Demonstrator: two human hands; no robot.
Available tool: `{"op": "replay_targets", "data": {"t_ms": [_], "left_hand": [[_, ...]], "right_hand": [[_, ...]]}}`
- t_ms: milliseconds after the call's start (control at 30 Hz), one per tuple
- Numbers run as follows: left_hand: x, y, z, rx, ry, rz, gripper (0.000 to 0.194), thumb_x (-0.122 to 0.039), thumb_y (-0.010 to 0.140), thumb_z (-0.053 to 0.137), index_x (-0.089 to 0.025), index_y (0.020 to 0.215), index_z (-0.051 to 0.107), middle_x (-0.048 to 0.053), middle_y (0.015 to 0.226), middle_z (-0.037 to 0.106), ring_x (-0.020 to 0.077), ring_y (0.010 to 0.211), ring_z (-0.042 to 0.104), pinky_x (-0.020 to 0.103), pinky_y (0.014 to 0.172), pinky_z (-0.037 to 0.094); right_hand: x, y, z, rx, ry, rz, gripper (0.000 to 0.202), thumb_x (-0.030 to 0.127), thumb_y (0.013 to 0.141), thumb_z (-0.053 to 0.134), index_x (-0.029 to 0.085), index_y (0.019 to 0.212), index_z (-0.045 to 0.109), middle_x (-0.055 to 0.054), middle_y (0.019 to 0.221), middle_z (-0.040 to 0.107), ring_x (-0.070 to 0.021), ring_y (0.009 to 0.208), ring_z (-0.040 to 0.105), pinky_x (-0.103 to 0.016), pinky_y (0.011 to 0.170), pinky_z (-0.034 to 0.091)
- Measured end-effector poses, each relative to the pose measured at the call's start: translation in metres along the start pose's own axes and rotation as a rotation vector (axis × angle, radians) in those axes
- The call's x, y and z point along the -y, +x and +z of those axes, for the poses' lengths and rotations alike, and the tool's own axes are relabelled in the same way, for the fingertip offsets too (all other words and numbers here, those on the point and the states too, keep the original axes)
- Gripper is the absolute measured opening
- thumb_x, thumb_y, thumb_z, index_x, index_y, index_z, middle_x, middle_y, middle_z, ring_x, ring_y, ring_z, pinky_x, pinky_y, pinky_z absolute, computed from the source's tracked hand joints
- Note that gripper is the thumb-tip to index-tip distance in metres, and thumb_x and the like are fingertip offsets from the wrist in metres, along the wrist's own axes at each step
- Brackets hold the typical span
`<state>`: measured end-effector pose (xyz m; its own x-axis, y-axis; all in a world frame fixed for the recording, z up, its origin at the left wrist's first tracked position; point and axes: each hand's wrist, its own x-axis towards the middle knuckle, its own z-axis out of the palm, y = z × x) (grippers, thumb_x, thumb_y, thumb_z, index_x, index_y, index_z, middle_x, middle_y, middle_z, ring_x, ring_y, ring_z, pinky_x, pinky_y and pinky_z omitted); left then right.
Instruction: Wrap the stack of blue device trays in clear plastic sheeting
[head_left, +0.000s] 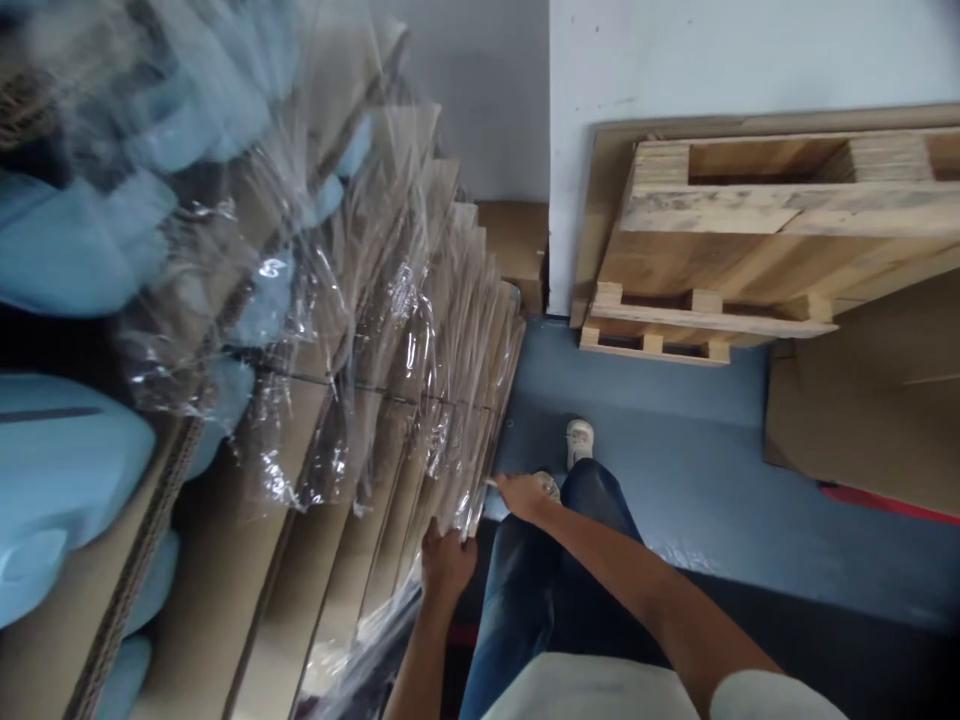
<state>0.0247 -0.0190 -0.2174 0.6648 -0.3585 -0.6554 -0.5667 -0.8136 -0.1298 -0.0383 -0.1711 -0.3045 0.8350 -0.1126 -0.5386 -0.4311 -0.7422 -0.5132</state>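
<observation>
Your left hand (446,562) flat against lower edge of plastic wrap (322,330) on cardboard stack (420,400); right hand (525,494) pinches wrap at 1 o'clock. Wrap mostly on; stripping barely begun.

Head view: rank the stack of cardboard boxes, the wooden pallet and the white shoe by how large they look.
1. stack of cardboard boxes, largest, though nearest the camera.
2. wooden pallet.
3. white shoe, smallest.
</observation>
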Motion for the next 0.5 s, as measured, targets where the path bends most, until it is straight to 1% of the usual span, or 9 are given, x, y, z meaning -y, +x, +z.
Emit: {"op": "replay_targets", "data": {"t_ms": [33, 100, 167, 233, 267, 300, 400, 433, 500], "left_hand": [[0.0, 0.009, 0.002, 0.018, -0.022, -0.017, 0.037, -0.034, 0.083, 0.049, -0.009, 0.107, 0.063, 0.02, 0.124, 0.056, 0.0279, 0.116, 0.052, 0.033, 0.095, 0.039], [0.0, 0.028, 0.003, 0.057, -0.061, -0.055, 0.038, -0.037, 0.083, 0.048, -0.009, 0.105, 0.061, 0.017, 0.111, 0.064, 0.026, 0.105, 0.059, 0.031, 0.086, 0.044], [0.002, 0.046, 0.003, 0.076, -0.077, -0.109, 0.046, -0.044, 0.084, 0.045, -0.009, 0.112, 0.056, 0.016, 0.104, 0.067, 0.027, 0.097, 0.063, 0.033, 0.078, 0.046], [0.006, 0.059, 0.002, 0.072, -0.07, -0.157, 0.057, -0.05, 0.086, 0.041, -0.009, 0.123, 0.049, 0.018, 0.105, 0.067, 0.0291, 0.097, 0.064, 0.036, 0.076, 0.047], [0.008, 0.065, 0.001, 0.073, -0.064, -0.162, 0.058, -0.051, 0.086, 0.04, -0.009, 0.126, 0.048, 0.019, 0.107, 0.067, 0.0293, 0.098, 0.064, 0.036, 0.076, 0.047], [0.01, 0.069, 0.001, 0.08, -0.058, -0.152, 0.056, -0.05, 0.087, 0.039, -0.011, 0.126, 0.049, 0.018, 0.108, 0.067, 0.0289, 0.099, 0.064, 0.036, 0.076, 0.047], [0.013, 0.072, 0.005, 0.12, -0.042, -0.075, 0.043, -0.039, 0.092, 0.031, -0.018, 0.113, 0.062, 0.014, 0.109, 0.068, 0.0264, 0.102, 0.063, 0.035, 0.078, 0.046], [0.011, 0.069, 0.008, 0.133, -0.038, -0.041, 0.043, -0.036, 0.093, 0.028, -0.018, 0.11, 0.064, 0.014, 0.109, 0.068, 0.026, 0.102, 0.063, 0.034, 0.079, 0.046], [0.006, 0.057, 0.019, 0.151, -0.03, 0.033, 0.042, -0.031, 0.093, 0.028, -0.02, 0.111, 0.065, 0.012, 0.109, 0.068, 0.0253, 0.103, 0.063, 0.034, 0.081, 0.045]], "right_hand": [[0.005, 0.003, 0.001, -0.012, 0.006, -0.03, 0.029, 0.029, 0.097, 0.047, 0.013, 0.12, 0.053, -0.007, 0.104, 0.063, -0.0178, 0.09, 0.063, -0.037, 0.08, 0.055], [0.016, 0.014, 0.003, -0.025, 0.019, -0.073, 0.028, 0.028, 0.097, 0.046, 0.014, 0.121, 0.052, -0.008, 0.106, 0.062, -0.0184, 0.093, 0.063, -0.037, 0.08, 0.055], [0.026, 0.026, 0.006, -0.03, 0.03, -0.088, 0.028, 0.027, 0.097, 0.047, 0.014, 0.121, 0.052, -0.008, 0.106, 0.062, -0.0185, 0.092, 0.063, -0.037, 0.079, 0.055], [0.031, 0.036, 0.011, -0.03, 0.043, -0.081, 0.028, 0.026, 0.096, 0.048, 0.013, 0.121, 0.052, -0.008, 0.105, 0.062, -0.0181, 0.09, 0.063, -0.036, 0.077, 0.056], [0.033, 0.039, 0.014, -0.029, 0.051, -0.07, 0.028, 0.026, 0.096, 0.049, 0.013, 0.121, 0.052, -0.007, 0.104, 0.062, -0.0178, 0.089, 0.063, -0.036, 0.076, 0.056], [0.034, 0.041, 0.017, -0.026, 0.059, -0.054, 0.028, 0.026, 0.095, 0.05, 0.013, 0.12, 0.052, -0.007, 0.103, 0.062, -0.0175, 0.088, 0.063, -0.035, 0.075, 0.056], [0.034, 0.045, 0.025, -0.01, 0.086, 0.012, 0.028, 0.027, 0.094, 0.052, 0.013, 0.118, 0.054, -0.006, 0.101, 0.062, -0.0163, 0.085, 0.063, -0.034, 0.073, 0.056], [0.032, 0.046, 0.026, -0.005, 0.096, 0.04, 0.027, 0.027, 0.094, 0.053, 0.013, 0.117, 0.054, -0.006, 0.101, 0.062, -0.016, 0.084, 0.063, -0.033, 0.073, 0.056], [0.022, 0.045, 0.024, -0.006, 0.121, 0.106, 0.027, 0.029, 0.093, 0.054, 0.013, 0.115, 0.055, -0.006, 0.101, 0.062, -0.0158, 0.084, 0.063, -0.033, 0.073, 0.056]]}}
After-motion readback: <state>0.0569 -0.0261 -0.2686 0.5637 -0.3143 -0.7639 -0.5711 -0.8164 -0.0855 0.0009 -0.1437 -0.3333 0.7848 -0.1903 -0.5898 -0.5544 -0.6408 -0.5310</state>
